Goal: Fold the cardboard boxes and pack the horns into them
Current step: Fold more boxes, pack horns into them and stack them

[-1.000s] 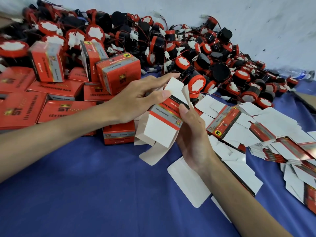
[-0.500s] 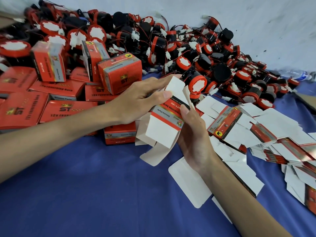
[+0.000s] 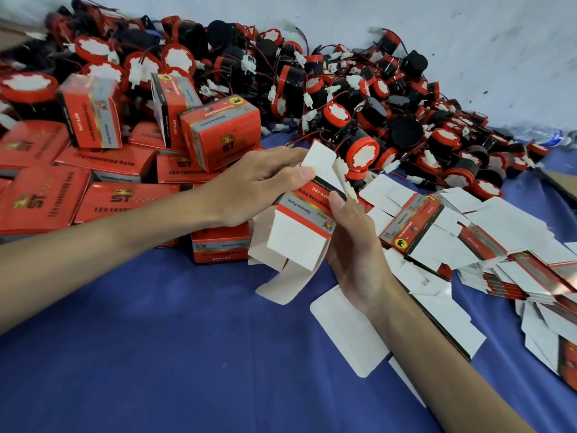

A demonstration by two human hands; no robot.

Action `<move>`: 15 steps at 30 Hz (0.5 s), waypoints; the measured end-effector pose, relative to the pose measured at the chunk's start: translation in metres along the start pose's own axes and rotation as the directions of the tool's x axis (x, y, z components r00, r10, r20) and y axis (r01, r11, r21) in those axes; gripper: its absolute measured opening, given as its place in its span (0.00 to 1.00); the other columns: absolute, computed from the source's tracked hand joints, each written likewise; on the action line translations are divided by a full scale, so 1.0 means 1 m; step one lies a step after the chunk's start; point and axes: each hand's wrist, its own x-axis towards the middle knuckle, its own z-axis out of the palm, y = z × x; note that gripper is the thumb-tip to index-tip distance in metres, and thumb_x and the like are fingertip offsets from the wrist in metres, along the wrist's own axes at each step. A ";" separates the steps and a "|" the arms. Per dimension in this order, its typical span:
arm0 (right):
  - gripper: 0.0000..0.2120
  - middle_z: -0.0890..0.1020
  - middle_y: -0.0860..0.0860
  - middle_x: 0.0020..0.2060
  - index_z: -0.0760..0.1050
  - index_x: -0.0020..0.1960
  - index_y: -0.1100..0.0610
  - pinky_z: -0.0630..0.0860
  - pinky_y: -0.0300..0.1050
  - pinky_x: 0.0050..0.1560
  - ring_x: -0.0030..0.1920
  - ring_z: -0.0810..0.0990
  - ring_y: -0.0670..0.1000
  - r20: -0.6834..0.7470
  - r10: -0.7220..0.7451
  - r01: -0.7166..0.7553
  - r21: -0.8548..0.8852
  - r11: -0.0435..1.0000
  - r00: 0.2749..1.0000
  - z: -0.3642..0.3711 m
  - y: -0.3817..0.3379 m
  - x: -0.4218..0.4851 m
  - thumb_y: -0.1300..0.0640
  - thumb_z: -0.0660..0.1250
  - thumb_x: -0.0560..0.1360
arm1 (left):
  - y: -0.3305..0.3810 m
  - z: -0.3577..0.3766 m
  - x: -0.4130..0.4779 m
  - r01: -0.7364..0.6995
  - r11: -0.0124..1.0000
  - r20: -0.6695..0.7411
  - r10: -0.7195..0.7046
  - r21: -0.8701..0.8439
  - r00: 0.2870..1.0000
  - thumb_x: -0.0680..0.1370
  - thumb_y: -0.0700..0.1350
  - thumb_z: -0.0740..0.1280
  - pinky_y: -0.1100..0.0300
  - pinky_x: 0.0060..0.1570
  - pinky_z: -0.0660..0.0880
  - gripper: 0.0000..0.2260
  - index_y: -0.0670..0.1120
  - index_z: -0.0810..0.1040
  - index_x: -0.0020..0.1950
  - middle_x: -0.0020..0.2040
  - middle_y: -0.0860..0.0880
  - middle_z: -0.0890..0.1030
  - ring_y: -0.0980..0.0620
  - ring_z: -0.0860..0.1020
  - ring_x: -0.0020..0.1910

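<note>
Cardboard, white inside and red outside, fills the middle of the view: a half-formed box (image 3: 301,232) is held up off the blue cloth (image 3: 156,354) between both hands, its flaps hanging loose toward 6 o'clock. The left hand (image 3: 253,189) comes in from 9 o'clock and pinches the box's upper flap between thumb and curled fingers. The right hand (image 3: 356,251) rises from 5 o'clock — its fingers wrapped round the box's right side, thumb pressed on the printed red band. A heap of red-and-black horns (image 3: 312,98) with thin wires and white plugs lies beyond the hands from 11 to 2 o'clock, the nearest horn (image 3: 362,157) just beside the box's raised flap. Folded red boxes (image 3: 218,132) are piled at 9 to 11 o'clock, behind the left forearm. Flat unfolded box blanks (image 3: 468,242) spread out at 3 to 4 o'clock — some lying under the right forearm.
</note>
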 end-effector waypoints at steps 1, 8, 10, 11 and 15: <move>0.29 0.80 0.60 0.59 0.69 0.69 0.59 0.76 0.54 0.61 0.60 0.79 0.58 0.000 0.002 -0.002 0.001 1.000 1.000 0.000 0.000 0.000 0.47 0.62 0.72 | 0.000 0.000 0.000 0.002 1.000 0.001 -0.002 -0.002 1.000 0.80 0.50 0.56 0.71 0.41 0.73 0.13 0.49 0.76 0.59 0.48 0.48 0.79 0.62 0.80 0.43; 0.30 0.80 0.59 0.59 0.67 0.71 0.58 0.76 0.53 0.60 0.60 0.79 0.58 0.016 0.002 -0.002 0.017 1.000 1.000 -0.002 0.000 0.001 0.47 0.62 0.72 | -0.002 0.000 0.001 0.000 1.000 0.005 0.000 0.024 1.000 0.80 0.51 0.56 0.70 0.42 0.73 0.16 0.44 0.75 0.59 0.47 0.49 0.79 0.61 0.80 0.43; 0.31 0.80 0.60 0.59 0.67 0.71 0.58 0.76 0.53 0.60 0.60 0.79 0.59 0.021 -0.001 0.001 0.022 1.000 1.000 -0.002 0.001 0.002 0.46 0.65 0.71 | -0.002 0.000 0.001 0.000 0.999 0.004 0.000 0.034 1.000 0.80 0.51 0.55 0.71 0.42 0.72 0.16 0.43 0.75 0.59 0.48 0.47 0.79 0.60 0.79 0.44; 0.33 0.80 0.59 0.59 0.67 0.71 0.58 0.76 0.54 0.60 0.60 0.79 0.59 0.022 -0.001 0.001 0.027 1.000 1.000 -0.002 0.001 0.002 0.45 0.66 0.70 | -0.002 0.000 0.001 -0.001 0.999 0.001 0.001 0.046 1.000 0.80 0.51 0.55 0.70 0.43 0.72 0.17 0.42 0.75 0.60 0.48 0.46 0.79 0.60 0.79 0.44; 0.36 0.81 0.58 0.58 0.67 0.71 0.57 0.77 0.53 0.59 0.59 0.80 0.58 0.026 -0.001 0.001 0.018 1.000 1.000 -0.002 0.001 0.002 0.42 0.66 0.67 | -0.003 0.001 0.002 -0.016 0.997 -0.010 0.017 0.081 1.000 0.80 0.52 0.55 0.68 0.44 0.72 0.20 0.37 0.75 0.59 0.48 0.42 0.78 0.55 0.78 0.45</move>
